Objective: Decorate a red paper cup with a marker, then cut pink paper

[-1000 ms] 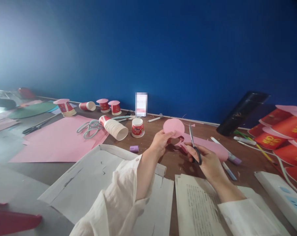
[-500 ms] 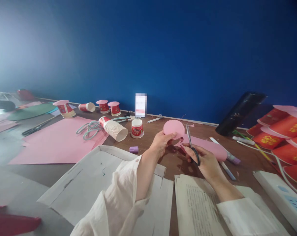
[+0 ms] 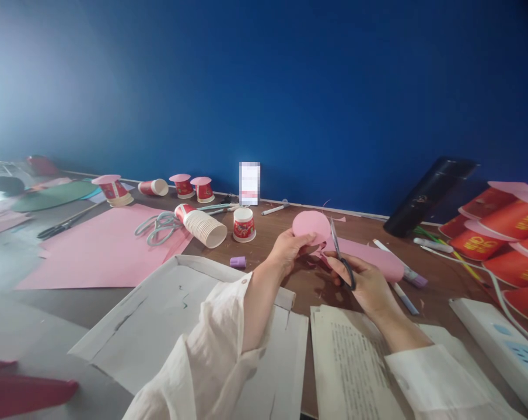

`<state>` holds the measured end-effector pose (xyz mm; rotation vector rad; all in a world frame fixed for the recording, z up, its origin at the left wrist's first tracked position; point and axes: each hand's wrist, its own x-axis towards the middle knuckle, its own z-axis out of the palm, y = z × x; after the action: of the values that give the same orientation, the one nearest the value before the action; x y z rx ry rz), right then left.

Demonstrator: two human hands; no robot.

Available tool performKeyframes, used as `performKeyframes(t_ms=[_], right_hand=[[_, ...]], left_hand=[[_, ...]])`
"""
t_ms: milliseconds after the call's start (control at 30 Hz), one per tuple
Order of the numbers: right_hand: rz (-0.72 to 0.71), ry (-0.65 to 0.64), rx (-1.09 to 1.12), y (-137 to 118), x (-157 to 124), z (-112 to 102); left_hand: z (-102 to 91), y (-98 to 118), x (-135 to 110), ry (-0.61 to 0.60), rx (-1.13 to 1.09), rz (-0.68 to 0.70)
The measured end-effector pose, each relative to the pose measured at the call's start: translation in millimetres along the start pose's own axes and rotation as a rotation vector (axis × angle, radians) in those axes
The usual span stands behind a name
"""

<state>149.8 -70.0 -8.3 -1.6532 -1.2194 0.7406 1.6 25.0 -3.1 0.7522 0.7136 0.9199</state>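
Between thumb and fingers, my left hand (image 3: pixel 290 249) pinches a round piece of pink paper (image 3: pixel 311 226) by its lower edge. My right hand (image 3: pixel 363 280) grips a pair of scissors (image 3: pixel 343 261) with black handles, their blades pointing up beside the disc's right edge. Thin pink trimmings hang below the disc near my right fingertips. A rolled piece of pink paper (image 3: pixel 371 255) lies on the table behind my right hand. To the left of my left hand stands a small red and white paper cup (image 3: pixel 244 225).
A stack of paper cups (image 3: pixel 205 226) lies on its side by a grey-green cord (image 3: pixel 158 226). Pink sheet paper (image 3: pixel 110 251) spreads to the left. On the right are a black bottle (image 3: pixel 425 195), piled red cups (image 3: pixel 486 242) and a power strip (image 3: pixel 502 344). A purple cap (image 3: pixel 238 262) sits in the middle.
The view has shifted slightly. The pink disc has moved a little to the right and turned slightly against the scissors; both hands keep their hold.
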Motion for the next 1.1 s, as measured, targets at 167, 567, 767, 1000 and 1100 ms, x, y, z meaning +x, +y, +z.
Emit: performKeyframes(t_ms=[167, 567, 767, 1000, 1100], right_hand=[[0.017, 0.003, -0.019, -3.8, -2.0, -0.7], [0.018, 0.007, 0.001, 1.4, -1.5, -0.2], [0.004, 0.001, -0.007, -1.4, -2.4, 0.2], [0.049, 0.004, -0.019, -2.1, -1.2, -0.9], [0.032, 0.004, -0.017, -0.6, -0.3, -1.1]], left_hand=[[-1.7, -2.0, 1.3, -0.023, -0.005, 0.029], [-3.0, -6.1, 5.7, 0.004, 0.033, 0.064], [-3.0, -4.1, 1.9, -0.047, 0.023, -0.02], [-2.4, -2.1, 0.9, -0.04, 0.04, -0.049], [-2.2, -2.4, 1.3, -0.045, 0.033, -0.054]])
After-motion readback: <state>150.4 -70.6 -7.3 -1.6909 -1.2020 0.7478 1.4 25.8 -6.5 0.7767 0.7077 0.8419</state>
